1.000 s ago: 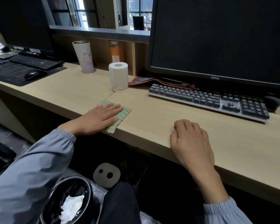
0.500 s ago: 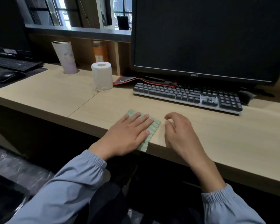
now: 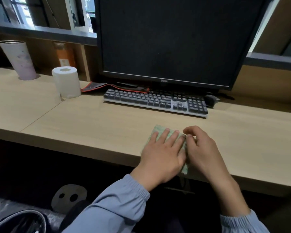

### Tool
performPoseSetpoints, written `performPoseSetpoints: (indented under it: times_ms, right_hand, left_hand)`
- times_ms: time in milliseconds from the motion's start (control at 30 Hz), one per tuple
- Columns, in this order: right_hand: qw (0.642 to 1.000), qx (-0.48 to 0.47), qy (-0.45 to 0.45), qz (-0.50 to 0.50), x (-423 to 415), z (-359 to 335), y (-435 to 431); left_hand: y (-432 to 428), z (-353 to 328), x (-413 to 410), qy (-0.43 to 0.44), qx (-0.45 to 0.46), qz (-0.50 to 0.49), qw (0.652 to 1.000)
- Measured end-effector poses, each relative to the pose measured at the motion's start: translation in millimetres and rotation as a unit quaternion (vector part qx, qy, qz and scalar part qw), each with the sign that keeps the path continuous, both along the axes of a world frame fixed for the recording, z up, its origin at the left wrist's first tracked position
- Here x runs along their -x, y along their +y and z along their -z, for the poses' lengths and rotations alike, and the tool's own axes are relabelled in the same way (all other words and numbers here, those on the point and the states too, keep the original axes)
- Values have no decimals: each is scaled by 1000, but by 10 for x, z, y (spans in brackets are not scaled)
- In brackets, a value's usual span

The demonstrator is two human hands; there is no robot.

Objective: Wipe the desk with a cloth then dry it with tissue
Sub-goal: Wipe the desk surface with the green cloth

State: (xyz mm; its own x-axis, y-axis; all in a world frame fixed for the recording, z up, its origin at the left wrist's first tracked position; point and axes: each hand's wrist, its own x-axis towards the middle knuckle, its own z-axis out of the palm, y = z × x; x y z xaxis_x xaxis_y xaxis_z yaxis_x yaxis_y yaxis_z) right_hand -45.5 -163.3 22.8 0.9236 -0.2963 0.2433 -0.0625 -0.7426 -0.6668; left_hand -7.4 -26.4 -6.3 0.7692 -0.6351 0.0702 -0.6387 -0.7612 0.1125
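At the front edge of the bench [image 3: 91, 125], directly before the keyboard [image 3: 154, 100], the green cloth [image 3: 160, 130] is lying under the left hand [image 3: 163, 153]. A second ago it was sitting further left, by the seam in the bench top. It has since been swept rightward along the front strip. The right hand [image 3: 203, 152], earlier resting apart, has closed in and is now meeting the cloth's right edge.

The left fingers [image 3: 173, 135] are lying straight and spread, pressing the cloth flat and grasping nothing. The right fingers are curling at the cloth's edge. I cannot tell whether they are pinching it or merely touching it, as blur is obscuring that spot.

Judgement: wiping is proceeding, with the bench to the right outstanding, and a handover or refold may be starting. Drying is not yet begun, since the tissue roll [image 3: 66, 81] is standing upright and untouched, well apart.

The cloth is looking thin and limp, with a checked pattern, and its near corner is hanging over the bench lip. The bench is showing a pale, smooth, wood-grain surface. The roll is a soft white cylinder with a hollow core.
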Motion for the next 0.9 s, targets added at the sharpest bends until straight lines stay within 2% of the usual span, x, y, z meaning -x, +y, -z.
performPoseSetpoints:
  times_ms: [167,267,433,667,900]
  right_hand:
    - [999,42,-17,-13,24,45,39]
    - [991,115,-24,-59,16,87,225]
    - [947,265,112,-141,-32,199,456]
    - [939,269,161,-138,51,147,102]
    - [944,258,187,-87,238,161,-464]
  left_hand:
    - [223,-163,-55,51,109,-10,993]
    - [522,-150,-219,-35,74,-56,995]
    - [721,-41,-383,-65,109,-87,988]
    - [413,-61,-386,-61,103,-53,991]
    - [-32,-77,-287,-47,82,-14,995]
